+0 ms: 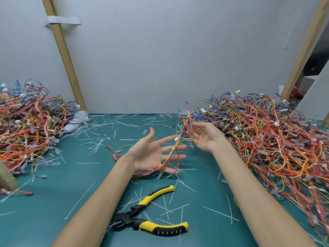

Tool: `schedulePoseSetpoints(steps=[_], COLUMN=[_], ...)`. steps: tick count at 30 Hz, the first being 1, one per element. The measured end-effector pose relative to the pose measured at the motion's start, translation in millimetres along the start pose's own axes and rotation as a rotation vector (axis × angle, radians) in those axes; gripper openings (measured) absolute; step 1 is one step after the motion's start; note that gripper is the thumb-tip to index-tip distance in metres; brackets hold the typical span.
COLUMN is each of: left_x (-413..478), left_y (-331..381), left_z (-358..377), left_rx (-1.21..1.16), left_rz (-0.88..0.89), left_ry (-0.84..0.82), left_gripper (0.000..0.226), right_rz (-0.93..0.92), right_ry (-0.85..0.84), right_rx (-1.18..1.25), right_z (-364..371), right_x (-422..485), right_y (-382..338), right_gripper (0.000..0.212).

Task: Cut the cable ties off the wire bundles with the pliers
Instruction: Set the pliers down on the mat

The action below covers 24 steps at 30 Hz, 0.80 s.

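The wire bundle (175, 148) lies draped across the spread, straight fingers of the left hand (149, 155), palm up and gripping nothing. Its upper end meets the fingertips of the right hand (204, 137), though whether they pinch the wires cannot be told. This looks like checking the bundle for a tie: the yellow-handled pliers (142, 217) lie untouched on the green mat (53, 202) between the forearms, so the next move needs one hand to fetch them.
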<state>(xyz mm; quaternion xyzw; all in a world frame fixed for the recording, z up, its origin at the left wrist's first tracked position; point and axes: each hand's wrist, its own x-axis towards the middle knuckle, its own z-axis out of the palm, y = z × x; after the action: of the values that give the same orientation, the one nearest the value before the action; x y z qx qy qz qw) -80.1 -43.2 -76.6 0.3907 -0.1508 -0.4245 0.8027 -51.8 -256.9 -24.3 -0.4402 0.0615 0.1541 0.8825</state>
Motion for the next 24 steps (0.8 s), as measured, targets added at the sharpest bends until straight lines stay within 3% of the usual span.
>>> schedulePoseSetpoints(steps=[8,19,24], left_x=[-0.1,-4.8,-6.5], left_y=[-0.7,2.3,0.9], left_z=[-0.5,6.9,16.0], left_rx=[-0.002,0.080,0.351], left_rz=[0.006,-0.011,0.020], left_ry=[-0.024,-0.004,0.098], left_gripper=[0.084,0.064,0.044], right_rz=[-0.005,-0.078,-0.146], right_ry=[-0.018,-0.031,0.021], right_rx=[0.003,-0.097,-0.115], right_z=[-1.3,1.8,3.5], right_x=[1.1,3.5,3.5], right_y=[0.7,2.1,2.1], right_gripper=[0.025,0.022,0.022])
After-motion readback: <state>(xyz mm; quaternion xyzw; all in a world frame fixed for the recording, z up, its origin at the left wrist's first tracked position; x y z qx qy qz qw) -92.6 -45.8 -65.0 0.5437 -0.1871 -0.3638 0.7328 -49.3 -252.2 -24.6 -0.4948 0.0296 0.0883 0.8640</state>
